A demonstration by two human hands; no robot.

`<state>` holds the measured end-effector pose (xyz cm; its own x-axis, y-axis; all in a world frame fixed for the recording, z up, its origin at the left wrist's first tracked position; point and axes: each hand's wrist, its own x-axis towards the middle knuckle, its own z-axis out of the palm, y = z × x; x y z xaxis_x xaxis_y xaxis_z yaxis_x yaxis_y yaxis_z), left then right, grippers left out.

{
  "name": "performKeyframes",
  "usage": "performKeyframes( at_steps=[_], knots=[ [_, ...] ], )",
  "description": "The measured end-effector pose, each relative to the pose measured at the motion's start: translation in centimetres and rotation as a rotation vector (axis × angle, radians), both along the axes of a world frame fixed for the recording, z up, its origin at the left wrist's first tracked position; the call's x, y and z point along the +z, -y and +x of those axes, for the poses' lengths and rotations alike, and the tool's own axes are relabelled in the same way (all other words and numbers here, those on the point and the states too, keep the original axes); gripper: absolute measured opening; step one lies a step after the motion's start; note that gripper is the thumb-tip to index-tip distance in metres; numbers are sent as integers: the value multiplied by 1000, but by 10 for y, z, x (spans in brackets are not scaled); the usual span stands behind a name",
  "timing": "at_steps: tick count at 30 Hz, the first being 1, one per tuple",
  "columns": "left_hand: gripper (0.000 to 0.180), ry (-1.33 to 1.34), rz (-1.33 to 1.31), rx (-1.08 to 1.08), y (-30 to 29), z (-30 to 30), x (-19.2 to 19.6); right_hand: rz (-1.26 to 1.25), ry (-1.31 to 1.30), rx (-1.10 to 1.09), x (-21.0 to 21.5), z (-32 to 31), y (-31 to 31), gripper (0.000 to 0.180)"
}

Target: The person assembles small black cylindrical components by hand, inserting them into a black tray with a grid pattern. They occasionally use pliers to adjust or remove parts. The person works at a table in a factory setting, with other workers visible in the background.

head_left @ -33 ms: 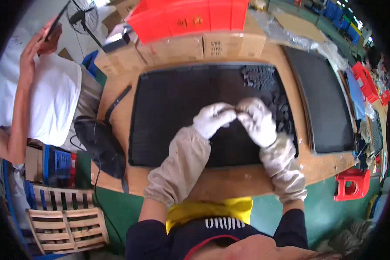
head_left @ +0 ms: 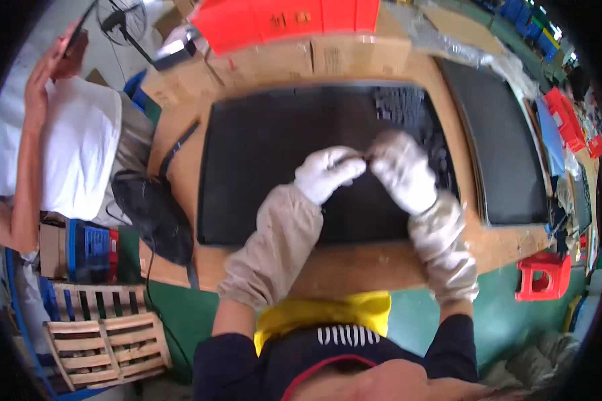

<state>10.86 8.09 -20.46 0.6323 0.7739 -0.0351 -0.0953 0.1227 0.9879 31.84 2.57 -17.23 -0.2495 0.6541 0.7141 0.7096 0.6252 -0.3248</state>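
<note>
Blackish and blurred, a small piece (head_left: 367, 158) sits between the fingertips of the left hand (head_left: 323, 175) and right hand (head_left: 404, 174), both white-gloved and pinched on it, above a black tray (head_left: 261, 160). Small black parts (head_left: 400, 107) lie in the tray's far right corner; cardboard boxes (head_left: 361, 60) stand beyond.

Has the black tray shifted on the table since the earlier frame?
No; the black tray holds its place against the wooden table; both just appear slightly higher in view.
</note>
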Motion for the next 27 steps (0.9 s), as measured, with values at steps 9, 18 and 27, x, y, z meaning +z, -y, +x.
performKeyframes(
  at_steps=[9, 18, 27],
  knots=[
    [22, -797, 1026, -80, 79, 3, 7, -493, -1213, 1220, 150, -14, 67, 94],
    [51, -22, 720, -19, 81, -67, 81, -507, -1476, 1250, 163, -59, 83, 86],
    [67, 564, -33, 43, 103, -144, 119, -1138, -1669, 948, 95, -118, 44, 52]
  ],
)
